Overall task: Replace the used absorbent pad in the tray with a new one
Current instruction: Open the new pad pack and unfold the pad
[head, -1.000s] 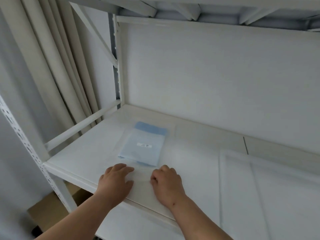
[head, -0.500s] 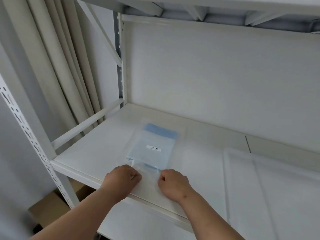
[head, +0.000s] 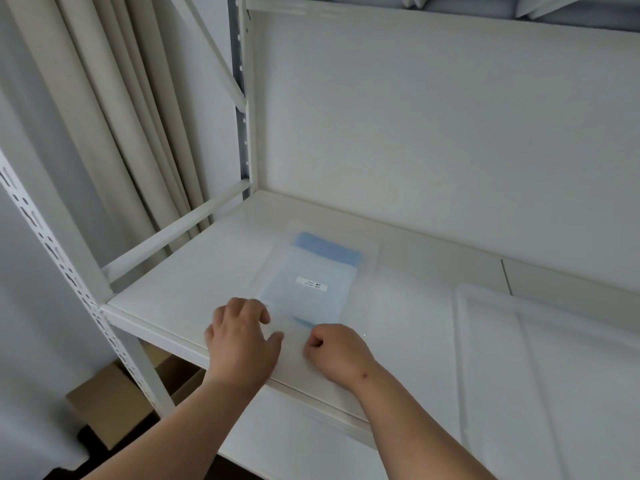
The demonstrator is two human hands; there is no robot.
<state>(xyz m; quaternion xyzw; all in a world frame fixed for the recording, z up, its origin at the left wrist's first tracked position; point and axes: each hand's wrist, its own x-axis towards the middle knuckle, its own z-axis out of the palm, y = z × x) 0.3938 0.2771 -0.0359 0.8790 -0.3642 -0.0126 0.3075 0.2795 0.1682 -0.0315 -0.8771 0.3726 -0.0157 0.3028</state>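
Folded blue absorbent pad in a clear plastic bag (head: 311, 282), bearing a small white label, lies flat on the white metal shelf (head: 180, 292). Left hand (head: 242, 341) and right hand (head: 337, 353), fingers curled, pinch the bag's near edge. White plastic tray (head: 485, 358) sits to the right.

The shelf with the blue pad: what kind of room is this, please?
Probably a storeroom or lab supply area: a white slotted metal rack, a packaged blue absorbent pad on its shelf, a white tray beside it, and a cardboard box below.
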